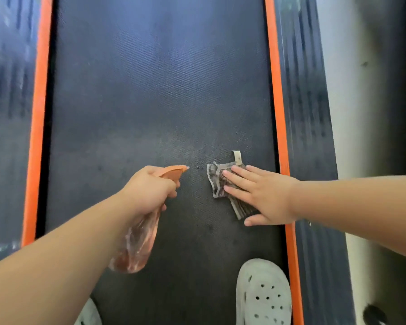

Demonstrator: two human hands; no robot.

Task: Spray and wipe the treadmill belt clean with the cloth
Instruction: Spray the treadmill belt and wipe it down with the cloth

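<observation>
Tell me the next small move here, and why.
Probably slide the right hand, pressing flat on the cloth, leftward across the wet specks on the belt just ahead of the spray bottle: that patch looks sprayed but unwiped, and the left hand grips the bottle.

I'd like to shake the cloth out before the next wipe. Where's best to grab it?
Probably the bunched left edge, pinched from the left. The cloth lies flat on the belt with the right hand laying straight fingers over its right part, so that edge, or the small loop at its far side, stands free.
</observation>
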